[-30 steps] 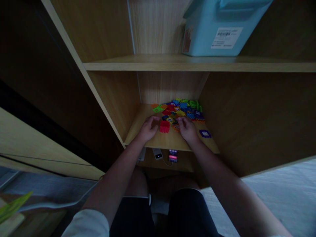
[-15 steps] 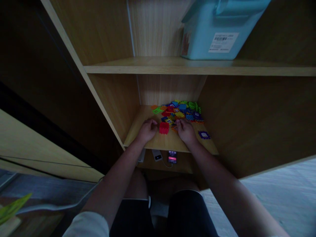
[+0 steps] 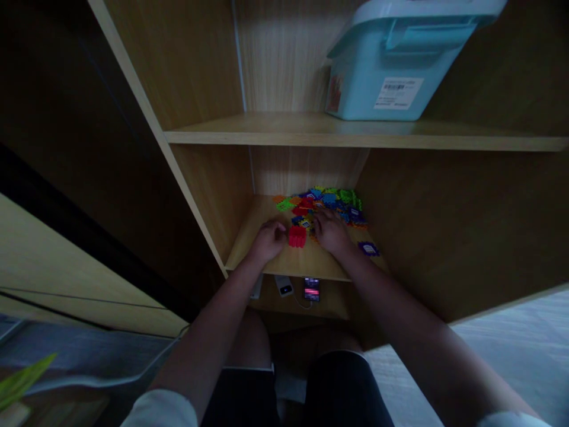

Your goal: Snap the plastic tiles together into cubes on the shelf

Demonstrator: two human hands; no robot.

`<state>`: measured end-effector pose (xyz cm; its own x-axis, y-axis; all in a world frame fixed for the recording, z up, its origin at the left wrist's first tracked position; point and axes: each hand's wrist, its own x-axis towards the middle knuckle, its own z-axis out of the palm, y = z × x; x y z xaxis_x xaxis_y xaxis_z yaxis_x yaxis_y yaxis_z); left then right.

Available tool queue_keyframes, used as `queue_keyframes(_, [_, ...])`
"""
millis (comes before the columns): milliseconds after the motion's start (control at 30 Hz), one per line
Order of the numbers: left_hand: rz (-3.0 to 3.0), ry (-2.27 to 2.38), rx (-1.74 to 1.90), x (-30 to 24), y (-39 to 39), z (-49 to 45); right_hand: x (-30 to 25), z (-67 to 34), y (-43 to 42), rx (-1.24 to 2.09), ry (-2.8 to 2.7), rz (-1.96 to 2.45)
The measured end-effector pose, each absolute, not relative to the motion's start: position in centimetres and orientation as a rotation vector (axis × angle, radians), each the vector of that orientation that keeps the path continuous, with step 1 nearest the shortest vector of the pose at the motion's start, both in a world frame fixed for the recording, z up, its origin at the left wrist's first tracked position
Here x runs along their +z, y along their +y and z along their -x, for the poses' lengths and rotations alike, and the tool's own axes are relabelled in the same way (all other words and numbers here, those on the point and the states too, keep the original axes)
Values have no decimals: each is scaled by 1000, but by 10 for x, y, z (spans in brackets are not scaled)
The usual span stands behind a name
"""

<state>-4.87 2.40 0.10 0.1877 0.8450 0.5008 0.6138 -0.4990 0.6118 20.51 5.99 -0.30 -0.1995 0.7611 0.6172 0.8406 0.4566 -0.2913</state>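
Note:
A red block [image 3: 297,236], which looks built from toothed plastic pieces, stands on the lower shelf between my hands. Just left of it is my left hand [image 3: 269,239], its fingers curled in; whatever they may hold is hidden. My right hand [image 3: 331,230] reaches over the front of a heap of toothed interlocking plastic pieces [image 3: 306,204] in many colours. Its fingers are somewhat spread and touch or hover over the pieces; I cannot tell which. Yellow and blue pieces [image 3: 303,222] lie just behind the block. A lone purple piece [image 3: 368,248] lies right of my right wrist.
A light blue lidded bin [image 3: 377,71] stands on the upper shelf [image 3: 284,138]. Below the lower shelf [image 3: 249,255] lie a lit phone [image 3: 312,289] on a cable and a grey device [image 3: 283,286]. Side panels enclose the compartment left and right.
My right hand has moved forward onto the heap, and its fingers have reached out from a pinch. My left hand stays by the red block. The view has tilted up slightly.

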Motion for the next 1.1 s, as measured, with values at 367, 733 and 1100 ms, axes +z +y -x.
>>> queue_keyframes(367, [-2214, 1368, 1216, -2, 23, 49, -7, -195, 119, -223, -2192, 1392])
queue_keyframes(733, [-2200, 1367, 1211, -2, 24, 48, 14, -216, 122, -174, -2040, 1257])
queue_keyframes(1100, [-2139, 1411, 1578, 13, 15, 55, 19, -240, 63, -219, -1599, 1163])
